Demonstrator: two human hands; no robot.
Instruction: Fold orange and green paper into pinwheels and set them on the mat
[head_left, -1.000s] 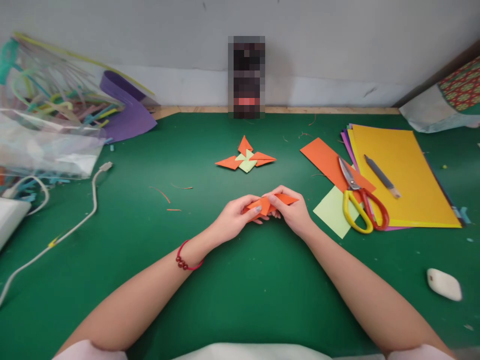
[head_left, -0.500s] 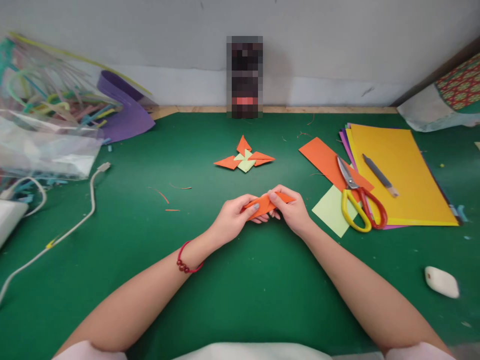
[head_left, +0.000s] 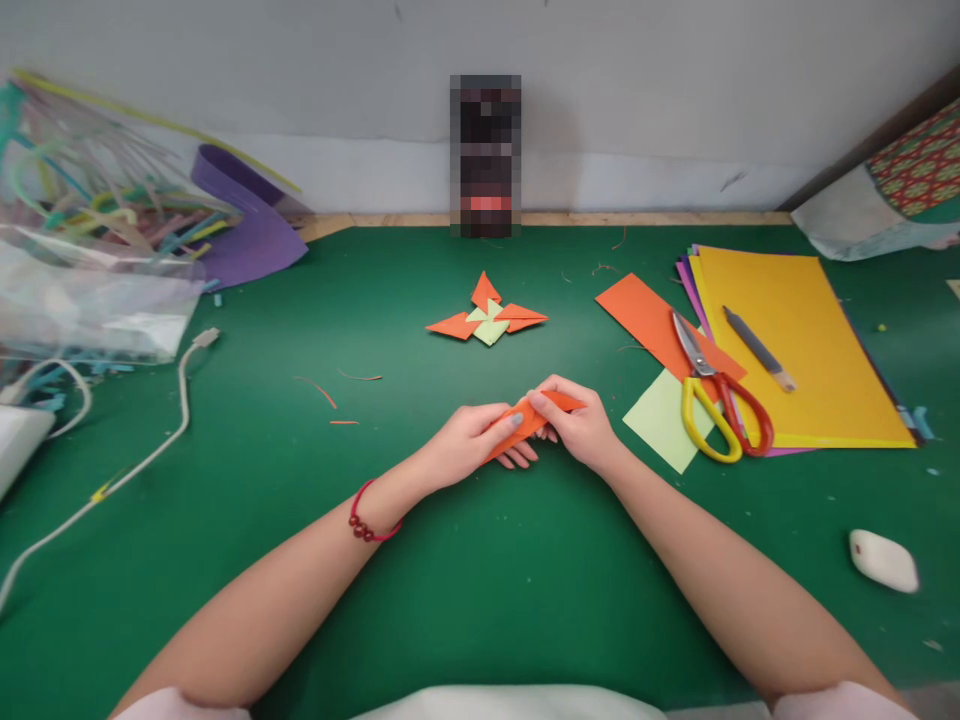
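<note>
A folded piece of orange paper (head_left: 531, 421) is held just above the green table, between both hands. My left hand (head_left: 480, 440) is closed on its left part, thumb on top and fingers underneath. On the right part, my right hand (head_left: 574, 412) pinches it with the thumb over the upper edge. The palms and fingers hide both ends of the paper. Beyond the hands lies a folded paper shape (head_left: 489, 325) with a light green centre and three orange points, one to the left, one to the back and one to the right.
At right, scissors (head_left: 705, 385) lie across an orange strip (head_left: 634, 305), a light green square (head_left: 660, 420) and stacked coloured sheets (head_left: 847, 350) bearing a grey pen (head_left: 757, 348). A white case (head_left: 883, 561) sits nearer. At left are a cable (head_left: 142, 462) and a plastic bag (head_left: 97, 290).
My left hand has shifted slightly down, its thumb sliding along the orange paper, which is now tilted more steeply. The right thumb has moved a little left. Other things stay in place.
</note>
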